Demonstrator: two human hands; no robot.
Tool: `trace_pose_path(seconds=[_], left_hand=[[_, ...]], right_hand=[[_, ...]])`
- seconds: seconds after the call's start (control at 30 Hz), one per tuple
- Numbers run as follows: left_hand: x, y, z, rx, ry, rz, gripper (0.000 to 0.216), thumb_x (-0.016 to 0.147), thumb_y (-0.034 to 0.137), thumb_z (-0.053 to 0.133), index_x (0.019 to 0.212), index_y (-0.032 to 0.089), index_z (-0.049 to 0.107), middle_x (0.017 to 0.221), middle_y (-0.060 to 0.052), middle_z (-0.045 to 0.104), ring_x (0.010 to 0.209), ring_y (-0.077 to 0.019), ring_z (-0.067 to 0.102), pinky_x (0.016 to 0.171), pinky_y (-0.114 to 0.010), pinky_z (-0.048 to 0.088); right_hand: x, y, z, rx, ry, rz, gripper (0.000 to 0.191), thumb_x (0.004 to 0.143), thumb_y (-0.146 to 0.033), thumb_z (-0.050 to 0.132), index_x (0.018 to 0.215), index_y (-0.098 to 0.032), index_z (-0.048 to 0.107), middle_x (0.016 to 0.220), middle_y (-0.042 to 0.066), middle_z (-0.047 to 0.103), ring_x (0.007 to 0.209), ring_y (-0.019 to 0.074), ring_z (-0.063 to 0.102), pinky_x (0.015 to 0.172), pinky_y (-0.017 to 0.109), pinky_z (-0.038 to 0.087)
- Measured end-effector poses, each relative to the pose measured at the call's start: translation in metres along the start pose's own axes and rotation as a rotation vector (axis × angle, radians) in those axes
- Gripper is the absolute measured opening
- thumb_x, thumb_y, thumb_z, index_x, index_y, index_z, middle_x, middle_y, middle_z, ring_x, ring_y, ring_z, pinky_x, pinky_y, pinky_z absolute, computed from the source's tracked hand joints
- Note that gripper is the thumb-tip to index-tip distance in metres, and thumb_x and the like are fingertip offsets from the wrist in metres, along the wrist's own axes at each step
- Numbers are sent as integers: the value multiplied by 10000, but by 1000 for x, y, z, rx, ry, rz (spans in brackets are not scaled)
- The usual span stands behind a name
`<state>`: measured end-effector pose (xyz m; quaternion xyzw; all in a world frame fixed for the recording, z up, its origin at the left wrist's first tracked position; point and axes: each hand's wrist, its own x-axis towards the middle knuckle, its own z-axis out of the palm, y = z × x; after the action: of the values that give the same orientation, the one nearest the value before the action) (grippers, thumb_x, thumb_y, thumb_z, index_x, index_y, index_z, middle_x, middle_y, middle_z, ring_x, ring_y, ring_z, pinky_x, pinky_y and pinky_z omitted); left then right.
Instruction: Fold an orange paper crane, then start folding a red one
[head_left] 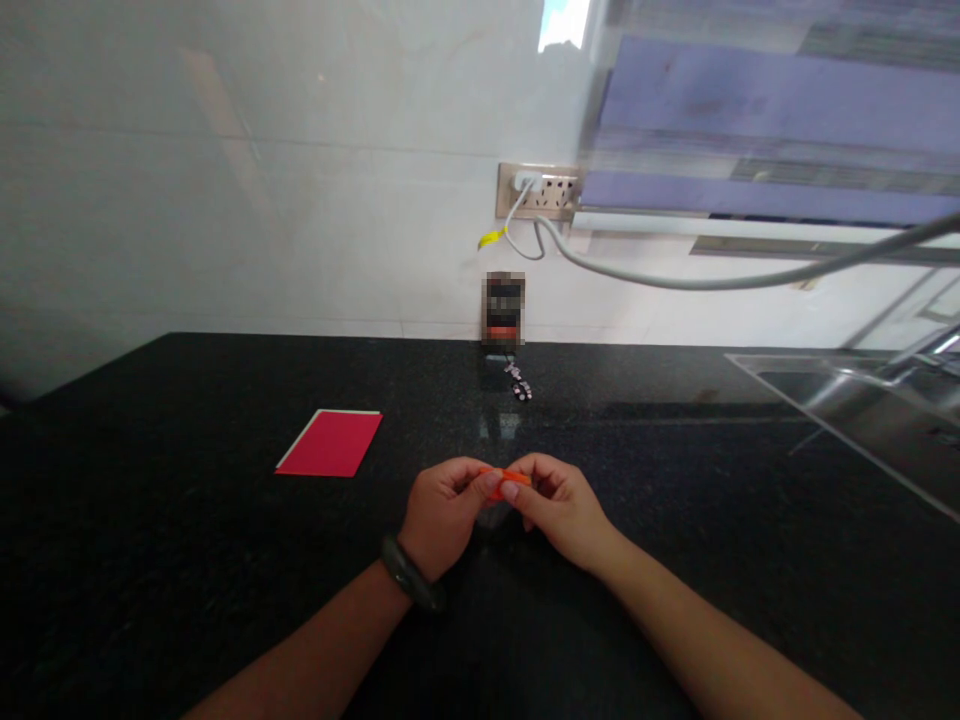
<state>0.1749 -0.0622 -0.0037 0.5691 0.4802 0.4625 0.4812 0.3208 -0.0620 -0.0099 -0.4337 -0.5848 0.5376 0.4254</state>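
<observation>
A small folded piece of orange paper [516, 478] is pinched between both hands, just above the black countertop. My left hand [444, 508], with a dark bangle on its wrist, grips the paper's left end between thumb and fingers. At the other end, my right hand [561, 502] holds it the same way, the two thumbs nearly touching. Fingers cover much of the paper, so its full shape is hidden. To the left on the counter lies a small stack of paper sheets [330, 445], red on top with a white edge showing beneath.
Against the tiled wall leans a phone-like object [503, 308], blurred out, with a beaded strap [517, 382] on the black countertop [187, 560]. Above it, a wall socket [537, 192] has a white plug and grey cable [675, 280]. A steel sink [885, 410] is set in at right.
</observation>
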Motion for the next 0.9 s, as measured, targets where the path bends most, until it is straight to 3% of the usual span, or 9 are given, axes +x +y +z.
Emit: trace_pose_path(seconds=[0.3, 0.53, 0.73, 0.9], left_hand=[[-9, -4, 4, 255, 88, 185, 214, 787, 307, 482, 640, 164, 545, 538, 34, 496, 507, -101, 464, 494, -209, 353], [-11, 4, 2, 249, 52, 234, 230, 798, 292, 462, 619, 164, 529, 544, 29, 506, 525, -103, 477, 517, -210, 361], [-10, 6, 0, 174, 58, 177, 233, 784, 307, 482, 620, 160, 558, 546, 23, 541, 534, -110, 509, 529, -213, 382], [-6, 3, 1, 209, -10, 150, 269, 805, 363, 450, 647, 168, 548, 588, 15, 548, 569, -121, 514, 548, -223, 379]], right_hand=[[-2, 4, 10, -5, 59, -54, 280, 734, -417, 577, 658, -160, 498, 516, -50, 465, 397, 49, 396, 369, 173, 318], [-6, -4, 12, 74, 77, -83, 299, 698, -416, 615, 599, -157, 502, 469, -51, 480, 375, 49, 396, 368, 177, 305], [-4, -5, 12, 171, 66, -2, 300, 660, -413, 656, 602, -149, 523, 459, -43, 518, 366, 56, 438, 368, 182, 346], [1, -4, 7, 179, 87, 0, 312, 653, -426, 660, 615, -147, 524, 474, -45, 520, 373, 50, 429, 377, 180, 349]])
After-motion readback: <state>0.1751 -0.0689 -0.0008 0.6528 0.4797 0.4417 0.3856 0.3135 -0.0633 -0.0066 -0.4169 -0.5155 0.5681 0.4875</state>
